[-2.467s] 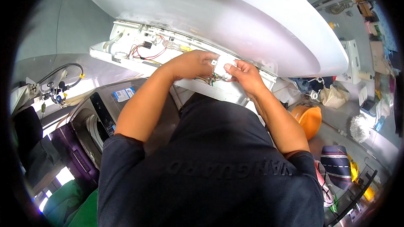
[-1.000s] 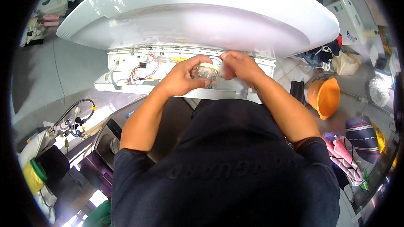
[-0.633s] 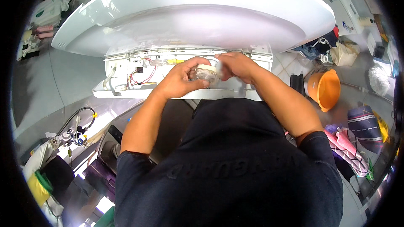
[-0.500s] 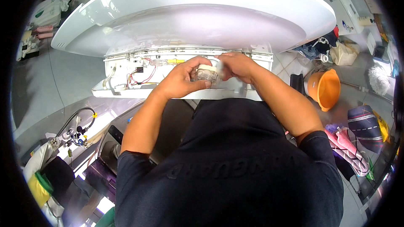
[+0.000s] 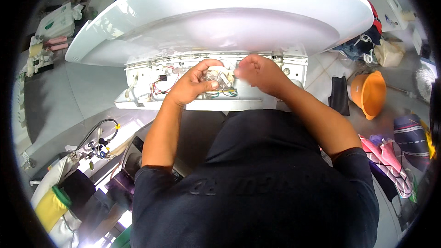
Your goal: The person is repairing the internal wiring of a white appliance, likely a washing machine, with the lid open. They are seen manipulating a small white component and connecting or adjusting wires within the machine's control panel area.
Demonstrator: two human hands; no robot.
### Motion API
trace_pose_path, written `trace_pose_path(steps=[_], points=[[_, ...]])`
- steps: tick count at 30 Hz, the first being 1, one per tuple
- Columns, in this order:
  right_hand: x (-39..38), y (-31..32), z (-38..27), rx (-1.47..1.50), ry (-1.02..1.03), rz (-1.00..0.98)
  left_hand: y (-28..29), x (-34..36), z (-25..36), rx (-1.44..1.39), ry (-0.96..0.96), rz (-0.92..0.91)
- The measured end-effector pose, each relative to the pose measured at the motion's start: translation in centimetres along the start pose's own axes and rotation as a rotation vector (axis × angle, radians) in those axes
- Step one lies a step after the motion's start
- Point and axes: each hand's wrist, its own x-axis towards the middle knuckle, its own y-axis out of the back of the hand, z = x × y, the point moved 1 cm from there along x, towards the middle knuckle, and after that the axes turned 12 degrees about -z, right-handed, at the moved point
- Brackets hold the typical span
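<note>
as i follow the head feed remotely, a black hose (image 5: 109,120) sits left of the white housing (image 5: 206,105). red wires (image 5: 152,89) lie in the housing's left end. left hand (image 5: 189,87), over the housing's middle: thumb and fingers pinching a clear-and-cream part (image 5: 224,78), also over the middle. coloured wires (image 5: 229,93) at the housing's middle, near its front edge. right hand (image 5: 262,77), over the housing right of middle: fingers curled, tips blurred, i can't tell if they're pinching anything. orange basin (image 5: 374,94) right of the housing.
</note>
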Motion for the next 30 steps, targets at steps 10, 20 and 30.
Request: trace_pose_path(steps=[10, 20, 30], points=[[-1.5, -1.7, -1.6, -0.492, 0.213, -0.027, -0.5, 0.6, -0.5, -0.054, -0.006, 0.014], [-1.6, -1.6, -1.5, -0.570, 0.315, -0.010, -1.1, 0.9, 0.2, 0.027, 0.017, 0.031], [-1.8, -1.3, -2.4, -0.539, 0.255, 0.003, -1.0, 0.8, 0.2, 0.073, -0.015, 0.033]])
